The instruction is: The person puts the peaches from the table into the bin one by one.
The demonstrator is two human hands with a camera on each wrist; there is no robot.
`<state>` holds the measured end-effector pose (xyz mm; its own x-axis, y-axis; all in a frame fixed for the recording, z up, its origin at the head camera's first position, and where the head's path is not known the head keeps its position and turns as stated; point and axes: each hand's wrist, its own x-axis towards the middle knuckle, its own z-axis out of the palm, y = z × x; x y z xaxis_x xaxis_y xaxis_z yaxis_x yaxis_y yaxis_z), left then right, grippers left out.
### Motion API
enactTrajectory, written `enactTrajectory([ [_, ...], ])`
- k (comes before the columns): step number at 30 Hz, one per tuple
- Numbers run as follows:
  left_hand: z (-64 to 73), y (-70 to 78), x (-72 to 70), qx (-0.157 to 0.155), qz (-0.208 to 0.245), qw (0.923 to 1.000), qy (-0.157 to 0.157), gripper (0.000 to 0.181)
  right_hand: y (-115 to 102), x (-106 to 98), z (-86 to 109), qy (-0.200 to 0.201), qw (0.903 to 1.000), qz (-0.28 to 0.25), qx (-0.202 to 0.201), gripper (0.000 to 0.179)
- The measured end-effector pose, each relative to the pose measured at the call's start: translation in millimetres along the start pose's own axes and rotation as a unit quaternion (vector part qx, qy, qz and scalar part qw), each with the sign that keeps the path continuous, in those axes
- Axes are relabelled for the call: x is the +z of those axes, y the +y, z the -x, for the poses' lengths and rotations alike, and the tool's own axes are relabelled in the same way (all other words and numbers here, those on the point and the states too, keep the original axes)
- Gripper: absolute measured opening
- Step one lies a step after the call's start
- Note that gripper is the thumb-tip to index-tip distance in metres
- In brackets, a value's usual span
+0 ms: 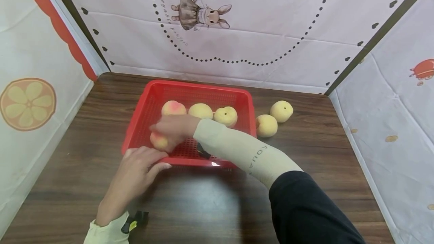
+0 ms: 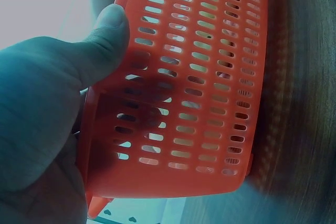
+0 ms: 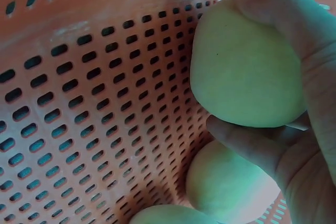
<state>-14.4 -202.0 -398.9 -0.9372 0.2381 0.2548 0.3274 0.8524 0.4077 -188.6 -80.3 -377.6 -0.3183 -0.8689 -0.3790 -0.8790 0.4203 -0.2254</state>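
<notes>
A red plastic basket [image 1: 200,84] with slotted walls stands on the wooden table. Inside it, near the front left corner, my right hand [image 1: 174,126] grips a yellow peach [image 3: 247,66] with a pink blush, thumb and fingers on opposite sides of it. Behind that hand, a blushed peach [image 1: 173,107], a pale yellow peach [image 1: 200,111] and another peach [image 1: 226,116] line up in the basket. My left hand [image 1: 137,168] holds the basket's front left rim, its thumb against the outer slotted wall in the left wrist view and its fingers mostly hidden behind the rim.
Two more peaches, one nearer [image 1: 266,125] and one farther back [image 1: 281,111], lie on the table [image 1: 325,153] just right of the basket. White printed cloth panels [image 1: 257,18] stand around the table at the back, left and right.
</notes>
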Motion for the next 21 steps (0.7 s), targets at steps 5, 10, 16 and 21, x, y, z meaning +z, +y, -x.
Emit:
enactTrajectory([
  [5, 0.0, 0.2, 0.0, -0.002, 0.003, 1.0, 0.0, 0.031, -1.2, 1.4, 0.6, -0.014, 0.9998, -0.006, 0.013, 0.073],
  [10, -0.4, 1.2, -0.6, -0.005, 0.004, 1.0, -0.001, 0.031, -2.9, 0.2, 2.4, -0.013, 0.9997, 0.008, 0.016, 0.075],
  [16, 0.0, 1.6, -0.5, -0.004, 0.005, 1.0, 0.001, 0.032, -4.3, 0.6, 3.2, -0.016, 0.9996, 0.021, 0.013, 0.077],
  [21, 1.0, 0.9, 0.1, 0.0, 0.005, 0.9999, 0.009, 0.033, -5.4, 0.3, 4.0, -0.022, 0.9993, 0.021, 0.02, 0.079],
])
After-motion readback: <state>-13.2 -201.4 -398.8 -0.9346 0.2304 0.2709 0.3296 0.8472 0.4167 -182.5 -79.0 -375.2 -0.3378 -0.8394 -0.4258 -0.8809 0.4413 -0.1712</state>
